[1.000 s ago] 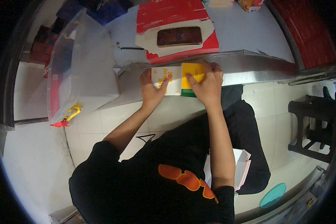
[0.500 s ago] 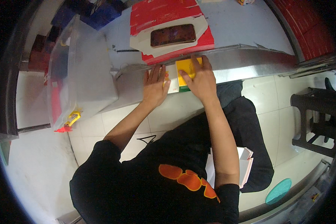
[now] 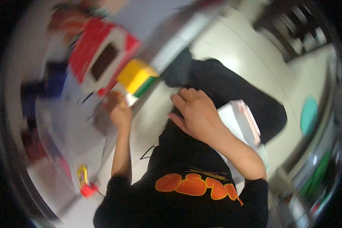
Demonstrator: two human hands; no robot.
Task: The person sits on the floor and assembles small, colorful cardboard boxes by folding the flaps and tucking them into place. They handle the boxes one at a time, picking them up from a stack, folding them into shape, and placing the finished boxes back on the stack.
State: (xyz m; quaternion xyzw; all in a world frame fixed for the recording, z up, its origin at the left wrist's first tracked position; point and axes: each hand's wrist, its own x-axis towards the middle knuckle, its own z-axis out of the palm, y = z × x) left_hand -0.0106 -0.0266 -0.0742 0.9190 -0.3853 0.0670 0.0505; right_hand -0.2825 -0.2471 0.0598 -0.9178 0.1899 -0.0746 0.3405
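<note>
Right hand (image 3: 195, 110) had come off the yellow-green box (image 3: 136, 78) at eleven o'clock, fingers apart, and a nudge from the left hand (image 3: 117, 108) (grip too blurred to tell) could have tipped it off the counter (image 3: 178, 40).

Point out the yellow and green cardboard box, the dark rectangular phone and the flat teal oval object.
Yellow and green cardboard box (image 3: 134, 76): head view, on its yellow face.
Dark rectangular phone (image 3: 104, 62): head view, its blurred upper face.
Flat teal oval object (image 3: 309, 116): head view, its middle.
</note>
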